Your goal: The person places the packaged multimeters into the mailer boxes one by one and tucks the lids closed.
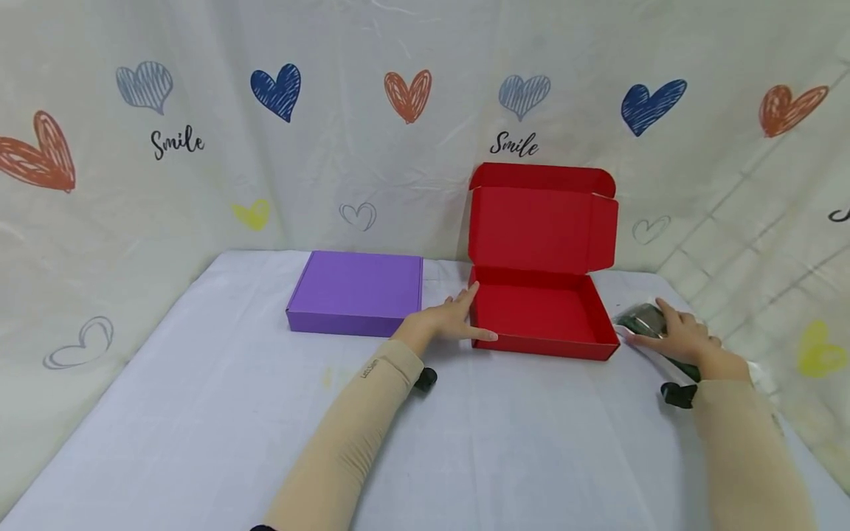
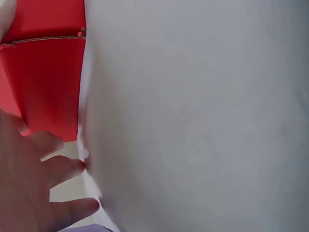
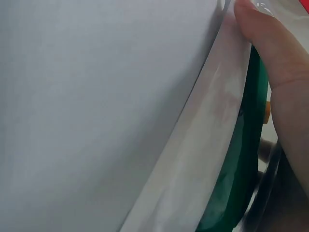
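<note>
A red cardboard box [image 1: 544,347] stands on the table with its lid raised, and its inside is bare. My left hand [image 1: 446,320] is at the box's left front corner, fingers spread, the thumb along the front wall. In the left wrist view, the spread fingers of that hand [image 2: 29,179] are beside the red wall [image 2: 48,92]. To the right of the box, my right hand [image 1: 684,341] grips a clear plastic package [image 1: 643,318] with something dark green inside. The right wrist view has the thumb [image 3: 270,48] on the package's pale edge [image 3: 198,140]; the green item's kind cannot be made out.
A closed purple box [image 1: 358,287] lies left of the red one. White cloth [image 1: 531,442] covers the table, and a white curtain [image 1: 438,29] with printed hearts hangs behind. Small black pieces [image 1: 677,395] show beside both wrists.
</note>
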